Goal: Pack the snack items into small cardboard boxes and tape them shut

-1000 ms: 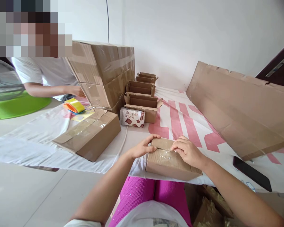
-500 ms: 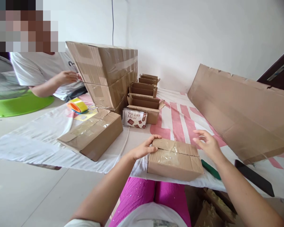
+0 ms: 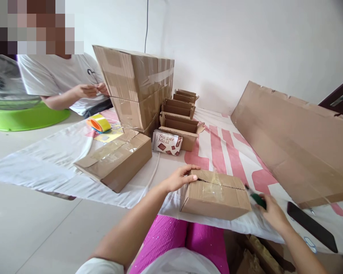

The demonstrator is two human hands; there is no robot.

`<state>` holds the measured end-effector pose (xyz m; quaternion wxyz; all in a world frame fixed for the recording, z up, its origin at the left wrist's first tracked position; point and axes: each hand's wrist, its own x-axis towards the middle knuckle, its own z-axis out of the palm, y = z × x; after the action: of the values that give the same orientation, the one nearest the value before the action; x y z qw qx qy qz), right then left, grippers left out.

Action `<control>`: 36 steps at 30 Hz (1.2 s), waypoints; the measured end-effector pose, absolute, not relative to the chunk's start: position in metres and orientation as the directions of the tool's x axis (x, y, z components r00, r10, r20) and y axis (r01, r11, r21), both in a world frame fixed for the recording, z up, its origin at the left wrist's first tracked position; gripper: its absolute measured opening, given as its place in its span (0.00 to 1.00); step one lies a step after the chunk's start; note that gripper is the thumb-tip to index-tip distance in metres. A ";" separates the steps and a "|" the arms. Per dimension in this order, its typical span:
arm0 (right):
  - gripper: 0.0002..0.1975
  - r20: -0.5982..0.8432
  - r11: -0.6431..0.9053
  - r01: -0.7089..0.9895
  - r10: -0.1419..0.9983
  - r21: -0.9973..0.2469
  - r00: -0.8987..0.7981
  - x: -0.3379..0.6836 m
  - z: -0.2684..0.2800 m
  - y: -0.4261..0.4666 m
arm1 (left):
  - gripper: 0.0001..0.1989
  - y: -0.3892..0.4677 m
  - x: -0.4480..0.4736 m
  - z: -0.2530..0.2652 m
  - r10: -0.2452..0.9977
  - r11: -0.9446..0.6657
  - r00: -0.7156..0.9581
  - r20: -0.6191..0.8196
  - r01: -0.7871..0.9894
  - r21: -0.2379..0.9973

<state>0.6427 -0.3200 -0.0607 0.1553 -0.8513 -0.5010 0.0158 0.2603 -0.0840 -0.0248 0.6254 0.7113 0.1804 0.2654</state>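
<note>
A small cardboard box [image 3: 217,205], taped across its top, lies at the table's front edge. My left hand [image 3: 182,178] grips its left end, with the thumb on the top near the seam and the fingers over the far side. To the right of the box, my right hand [image 3: 271,209] is closed around the green handle of a knife [image 3: 258,199]. The knife's dark, slightly blurred tip points at the box's right end, by the seam; I cannot tell whether it touches.
A second taped box [image 3: 125,163] lies left. Behind it rise stacked cartons [image 3: 137,80], with open boxes [image 3: 179,131] and Super Meal packets [image 3: 167,142] alongside. A phone [image 3: 311,226], a large cardboard sheet [image 3: 294,140] and a tape roll [image 3: 99,123] are around. Another person [image 3: 59,76] sits left.
My right hand has moved down from above the box's right end and picked up the green knife from the table. My left hand stays on the box.
</note>
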 end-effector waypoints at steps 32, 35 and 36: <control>0.16 -0.079 0.335 0.906 0.928 -0.258 -0.365 0.464 0.112 -0.211 | 0.27 -0.099 0.253 -0.021 0.552 -0.322 0.810 0.199 -0.013 0.947; 0.15 -0.110 0.282 0.933 0.944 -0.223 -0.311 0.488 0.111 -0.228 | 0.26 -0.097 0.253 -0.019 0.543 -0.325 0.821 0.179 0.009 0.946; 0.15 -0.106 0.260 0.940 0.952 -0.222 -0.288 0.499 0.111 -0.235 | 0.26 -0.097 0.253 -0.019 0.542 -0.324 0.823 0.173 0.014 0.946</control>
<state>0.4989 -0.2351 0.1106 0.0244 -0.5960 -0.7934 0.1214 0.2529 -0.0965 -0.0187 0.5533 0.7779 0.1786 0.2384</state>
